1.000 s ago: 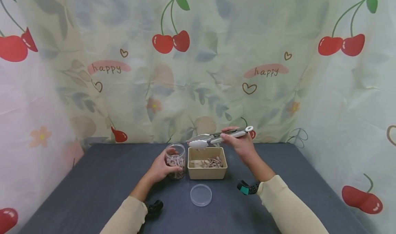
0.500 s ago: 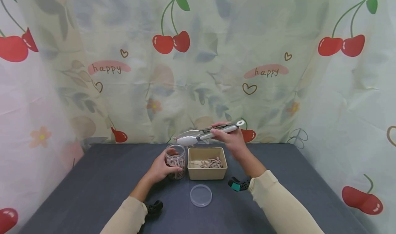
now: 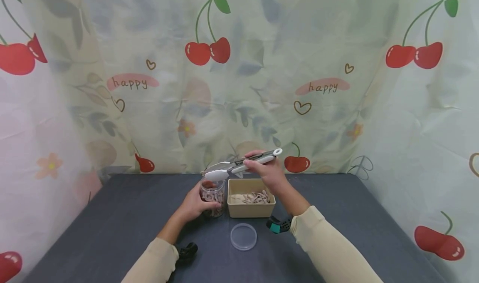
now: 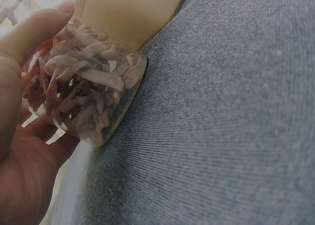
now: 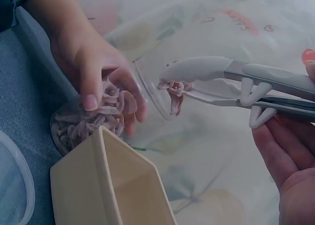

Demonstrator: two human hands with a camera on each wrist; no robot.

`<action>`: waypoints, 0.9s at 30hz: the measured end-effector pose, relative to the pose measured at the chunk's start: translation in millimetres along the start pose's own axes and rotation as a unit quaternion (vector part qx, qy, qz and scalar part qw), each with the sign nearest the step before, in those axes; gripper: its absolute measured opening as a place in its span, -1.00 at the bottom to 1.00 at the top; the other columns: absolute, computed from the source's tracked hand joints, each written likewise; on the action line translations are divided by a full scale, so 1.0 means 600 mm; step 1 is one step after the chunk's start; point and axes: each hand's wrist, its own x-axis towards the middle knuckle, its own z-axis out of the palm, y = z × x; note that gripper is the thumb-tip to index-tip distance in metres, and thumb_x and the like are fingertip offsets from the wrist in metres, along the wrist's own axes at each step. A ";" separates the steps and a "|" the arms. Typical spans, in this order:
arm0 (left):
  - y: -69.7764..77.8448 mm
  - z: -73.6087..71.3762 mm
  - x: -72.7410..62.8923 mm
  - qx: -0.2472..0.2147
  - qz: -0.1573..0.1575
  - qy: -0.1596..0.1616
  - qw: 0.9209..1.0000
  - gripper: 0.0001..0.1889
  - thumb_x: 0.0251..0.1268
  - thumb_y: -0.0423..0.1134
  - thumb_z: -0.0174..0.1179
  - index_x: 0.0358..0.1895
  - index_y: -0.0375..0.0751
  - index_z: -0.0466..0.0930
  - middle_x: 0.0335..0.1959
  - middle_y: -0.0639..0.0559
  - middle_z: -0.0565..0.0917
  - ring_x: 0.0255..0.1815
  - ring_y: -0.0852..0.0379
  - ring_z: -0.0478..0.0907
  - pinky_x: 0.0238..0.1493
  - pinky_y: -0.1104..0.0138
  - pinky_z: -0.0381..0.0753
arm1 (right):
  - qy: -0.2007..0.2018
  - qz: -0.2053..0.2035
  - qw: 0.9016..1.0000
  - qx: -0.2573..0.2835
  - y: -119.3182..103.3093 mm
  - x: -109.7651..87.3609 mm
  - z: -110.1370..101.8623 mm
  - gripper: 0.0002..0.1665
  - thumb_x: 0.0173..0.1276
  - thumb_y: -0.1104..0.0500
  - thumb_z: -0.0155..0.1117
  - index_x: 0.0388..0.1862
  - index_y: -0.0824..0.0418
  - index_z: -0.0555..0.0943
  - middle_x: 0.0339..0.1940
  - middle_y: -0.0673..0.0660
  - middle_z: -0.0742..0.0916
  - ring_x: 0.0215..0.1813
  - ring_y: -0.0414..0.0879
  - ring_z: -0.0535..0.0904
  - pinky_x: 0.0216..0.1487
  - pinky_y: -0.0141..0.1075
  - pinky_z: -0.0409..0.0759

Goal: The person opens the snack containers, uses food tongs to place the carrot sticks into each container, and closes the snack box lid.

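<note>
My left hand (image 3: 192, 204) grips a clear plastic jar (image 3: 221, 190) standing upright on the table, thumb across its near side. Pinkish-brown strips (image 4: 83, 72), like dried meat, fill its lower part. With my right hand (image 3: 271, 175) I hold kitchen tongs (image 3: 217, 175) with white scalloped heads, nearly level. Between those heads, in the right wrist view, hangs a small clump of strips (image 5: 176, 89), close over the jar's open mouth. Right beside the jar stands a beige rectangular box (image 3: 250, 210) with more strips (image 3: 258, 197) on its floor.
A round clear lid (image 3: 243, 236) lies flat on the dark table (image 3: 142, 216) in front of the box. Behind the table hangs a curtain (image 3: 239, 87) printed with cherries, with more of it on both sides.
My right hand has carried the tongs and their clump leftward, from above the box to over the jar's mouth, lowering them lately. The left hand and jar have stayed put.
</note>
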 end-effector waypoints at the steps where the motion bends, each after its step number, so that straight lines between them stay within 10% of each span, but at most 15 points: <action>1: 0.001 0.000 0.000 0.000 -0.002 0.000 1.000 -0.20 -0.14 -0.22 0.59 0.25 -0.24 0.37 0.14 -0.06 0.57 -0.04 0.06 0.55 -0.08 0.23 0.51 | 0.001 -0.001 1.000 0.000 0.001 0.000 0.001 -0.66 0.21 0.38 0.39 -0.06 0.54 0.59 -0.29 0.06 0.74 -0.27 -0.12 0.71 -0.11 -0.07 0.63; 27: 0.001 0.000 -0.001 0.018 -0.003 0.007 1.000 -0.19 -0.17 -0.21 0.60 0.24 -0.23 0.38 0.05 -0.03 0.55 -0.14 0.09 0.52 -0.16 0.25 0.50 | 0.023 0.000 1.000 0.003 -0.002 -0.007 -0.013 -0.63 0.20 0.39 0.39 -0.06 0.58 0.57 -0.36 0.04 0.76 -0.30 -0.13 0.71 -0.15 -0.11 0.64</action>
